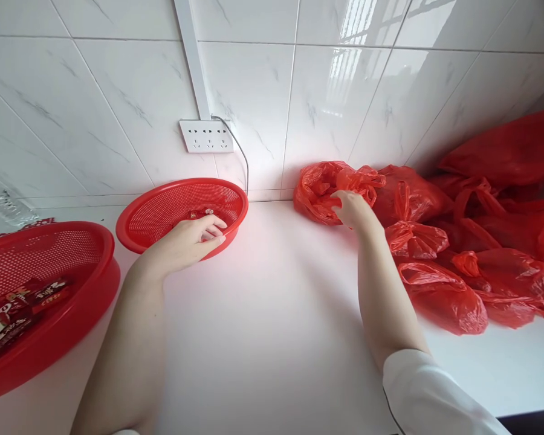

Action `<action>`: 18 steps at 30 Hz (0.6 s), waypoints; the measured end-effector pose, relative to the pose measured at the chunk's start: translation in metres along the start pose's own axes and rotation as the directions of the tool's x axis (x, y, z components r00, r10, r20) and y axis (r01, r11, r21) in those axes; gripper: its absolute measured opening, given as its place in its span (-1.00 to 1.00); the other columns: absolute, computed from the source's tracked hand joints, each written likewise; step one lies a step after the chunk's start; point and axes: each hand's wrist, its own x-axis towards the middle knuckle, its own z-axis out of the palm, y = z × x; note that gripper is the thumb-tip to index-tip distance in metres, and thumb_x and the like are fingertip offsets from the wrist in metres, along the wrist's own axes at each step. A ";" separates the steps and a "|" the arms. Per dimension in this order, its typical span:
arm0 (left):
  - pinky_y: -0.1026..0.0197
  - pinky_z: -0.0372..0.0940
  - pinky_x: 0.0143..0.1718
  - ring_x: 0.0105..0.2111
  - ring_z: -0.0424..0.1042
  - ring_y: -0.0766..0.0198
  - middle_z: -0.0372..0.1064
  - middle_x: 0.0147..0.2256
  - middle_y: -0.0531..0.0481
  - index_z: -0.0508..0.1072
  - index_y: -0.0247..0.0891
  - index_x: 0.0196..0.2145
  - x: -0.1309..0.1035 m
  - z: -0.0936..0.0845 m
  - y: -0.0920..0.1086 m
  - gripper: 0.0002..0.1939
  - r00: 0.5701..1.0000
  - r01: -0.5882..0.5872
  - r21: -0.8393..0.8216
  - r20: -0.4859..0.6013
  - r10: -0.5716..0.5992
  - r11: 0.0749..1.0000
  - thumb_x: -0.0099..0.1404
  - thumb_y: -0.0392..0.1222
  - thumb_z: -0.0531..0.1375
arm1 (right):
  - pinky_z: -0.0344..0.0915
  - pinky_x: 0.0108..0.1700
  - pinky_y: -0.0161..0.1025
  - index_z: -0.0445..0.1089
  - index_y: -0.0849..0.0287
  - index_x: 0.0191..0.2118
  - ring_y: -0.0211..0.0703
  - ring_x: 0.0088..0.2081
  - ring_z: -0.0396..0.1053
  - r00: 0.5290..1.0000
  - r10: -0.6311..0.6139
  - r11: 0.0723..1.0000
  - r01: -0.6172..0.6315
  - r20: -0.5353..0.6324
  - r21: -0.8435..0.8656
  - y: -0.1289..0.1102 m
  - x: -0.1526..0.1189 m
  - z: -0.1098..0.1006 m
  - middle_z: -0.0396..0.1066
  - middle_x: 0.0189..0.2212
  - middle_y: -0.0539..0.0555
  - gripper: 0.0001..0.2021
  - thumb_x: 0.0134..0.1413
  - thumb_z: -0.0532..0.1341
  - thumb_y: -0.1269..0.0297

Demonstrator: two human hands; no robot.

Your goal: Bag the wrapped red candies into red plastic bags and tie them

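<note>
My left hand (190,240) hangs over the front rim of a round red plastic basket (145,208), fingers stretched and a little apart, holding nothing that I can see. A few small wrapped packets (202,214) lie inside that basket, partly hidden behind the hand. On the right, my right hand (351,209) is at a crumpled red plastic bag (315,184). Its thumb and fingers are apart in front of the bag's right side; whether they touch the film I cannot tell.
At left stands a larger red basket (95,290) with several dark red packets (22,308). A clear plastic bottle (4,202) lies behind it. Several tied red bags (444,296) are heaped at right. A socket strip (207,136) with a cable is on the tiled wall (254,84).
</note>
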 end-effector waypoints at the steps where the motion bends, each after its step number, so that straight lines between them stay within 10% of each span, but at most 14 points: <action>1: 0.15 0.41 -0.15 -0.03 0.43 0.10 0.45 -0.07 0.06 0.42 0.06 -0.05 0.000 0.000 0.000 -0.64 1.000 -0.001 0.004 0.006 0.001 1.000 0.21 0.11 0.12 | 0.26 -0.10 -0.07 0.40 0.20 0.00 0.11 -0.05 0.34 0.998 0.065 0.998 -0.065 0.023 -0.012 0.006 0.002 0.007 0.39 -0.02 0.25 -0.58 -0.07 0.19 0.42; 6: 0.15 0.40 -0.12 -0.03 0.42 0.14 0.44 -0.05 0.09 0.39 0.08 -0.03 0.000 -0.001 -0.003 -0.64 1.000 0.003 0.011 0.020 -0.003 1.000 0.23 0.12 0.10 | 0.22 -0.25 -0.16 0.42 0.21 -0.39 -0.04 -0.32 0.34 0.978 0.203 0.977 -0.199 -0.041 0.079 0.021 0.009 0.017 0.43 -0.41 0.17 -0.86 0.03 0.19 0.25; 10: 0.16 0.39 -0.11 -0.04 0.43 0.15 0.44 -0.06 0.08 0.41 0.06 -0.04 0.002 -0.001 -0.004 -0.64 1.000 -0.007 0.009 0.017 0.007 1.000 0.22 0.11 0.11 | 0.17 -0.44 -0.22 0.31 0.18 -0.48 -0.16 -0.52 0.23 0.957 0.277 0.942 -0.254 -0.081 0.219 0.019 0.009 0.008 0.28 -0.60 0.08 -0.56 0.22 -0.05 -0.03; 15: 0.15 0.38 -0.10 -0.04 0.43 0.15 0.46 -0.08 0.08 0.41 0.06 -0.04 0.003 0.002 -0.004 -0.65 0.999 -0.026 0.017 0.024 0.025 1.000 0.23 0.09 0.10 | 0.30 -0.41 -0.21 0.35 0.13 -0.26 -0.14 -0.45 0.35 0.978 0.203 0.646 -0.167 0.044 0.745 0.016 0.002 -0.002 0.41 -0.43 0.07 -0.52 0.04 0.11 -0.24; 18: 0.14 0.38 -0.11 -0.03 0.42 0.15 0.45 -0.07 0.09 0.40 0.08 -0.04 0.003 0.003 -0.004 -0.65 0.999 -0.021 0.019 0.031 0.020 1.000 0.24 0.10 0.10 | 0.33 -0.30 -0.19 0.36 0.14 -0.19 -0.12 -0.33 0.38 0.985 0.155 0.737 -0.168 0.078 0.655 0.017 0.000 -0.005 0.42 -0.28 0.08 -0.51 -0.23 0.39 -0.03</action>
